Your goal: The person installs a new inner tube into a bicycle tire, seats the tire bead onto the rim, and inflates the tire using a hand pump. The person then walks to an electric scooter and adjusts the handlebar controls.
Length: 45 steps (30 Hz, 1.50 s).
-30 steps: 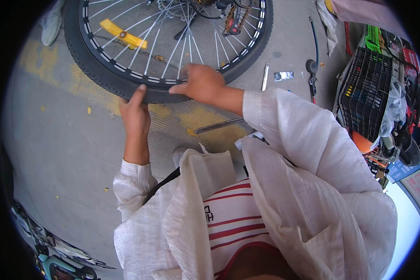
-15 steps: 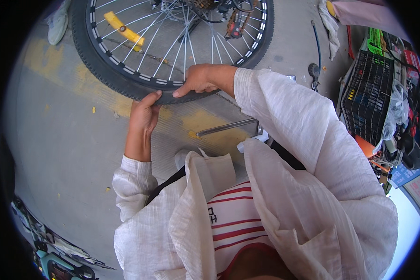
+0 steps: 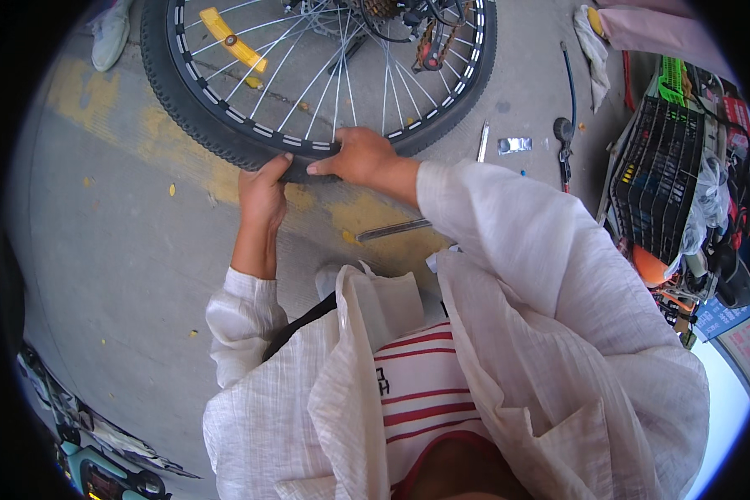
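Note:
A bicycle wheel fills the top of the view, with a knobby black tire (image 3: 179, 112) around a rim with white dashes. My left hand (image 3: 264, 196) grips the tire's near edge from below, its thumb on the sidewall. Close to its right, my right hand (image 3: 360, 158) is wrapped over the tire and rim, the thumb pointing left along the sidewall. A small gap of tire shows between the two thumbs. A yellow reflector (image 3: 233, 40) is fixed among the spokes at the left. The chain and rear derailleur (image 3: 431, 57) hang near the hub.
On the ground at right lie a metal tool (image 3: 483, 142), a silver packet (image 3: 515, 146) and a pump hose with a gauge (image 3: 563, 129). Beyond stands a black crate (image 3: 657, 175) with bags and parts. A metal bar (image 3: 392, 229) lies below the wheel. Another person's shoe (image 3: 111, 37) is at upper left.
My right hand has shifted its hold, its fingers now curled more over the rim, and its forearm sits lower. This uncovers the metal tool and silver packet. The wheel appears slightly farther right.

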Motion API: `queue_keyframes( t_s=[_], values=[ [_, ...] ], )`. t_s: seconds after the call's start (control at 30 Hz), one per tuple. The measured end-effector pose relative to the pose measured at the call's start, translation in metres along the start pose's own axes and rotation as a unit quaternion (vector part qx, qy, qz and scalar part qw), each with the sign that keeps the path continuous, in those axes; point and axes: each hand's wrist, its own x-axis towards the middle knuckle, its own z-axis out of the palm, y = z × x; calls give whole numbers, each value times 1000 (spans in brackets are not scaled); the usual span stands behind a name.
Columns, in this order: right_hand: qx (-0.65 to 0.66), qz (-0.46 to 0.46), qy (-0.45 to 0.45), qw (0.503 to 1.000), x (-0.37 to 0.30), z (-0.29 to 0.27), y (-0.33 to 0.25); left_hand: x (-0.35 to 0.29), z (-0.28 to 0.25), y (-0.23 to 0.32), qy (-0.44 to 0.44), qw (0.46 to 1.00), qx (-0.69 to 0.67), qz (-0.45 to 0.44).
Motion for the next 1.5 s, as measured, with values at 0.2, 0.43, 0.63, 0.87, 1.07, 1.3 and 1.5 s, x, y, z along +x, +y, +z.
queue_keyframes(
  t_s=[0.2, 0.43, 0.63, 0.87, 1.07, 1.3, 1.5],
  values=[
    [118, 42, -222, 967, 11, -40, 20, -21, 17, -3, 14, 996, -81, -41],
    [14, 27, -248, 968, 21, -27, 13, -25, 6, -31, -15, 994, -22, -110],
    [-105, -86, -67, 988, 10, -3, 23, -24, 8, -34, -11, 997, -13, -79],
    [-85, -93, 45, 991, -2, 22, 29, -16, -10, -52, -13, 998, 45, -29],
    [146, -179, 157, 960, -5, -2, 86, -33, 17, -49, 20, 998, -45, -24],
    [104, 30, -130, 986, -4, -25, 74, -27, 13, -71, 20, 992, 5, -123],
    [141, 109, -177, 968, 11, -7, 64, -28, 6, -70, -11, 993, -4, -119]
  ],
)
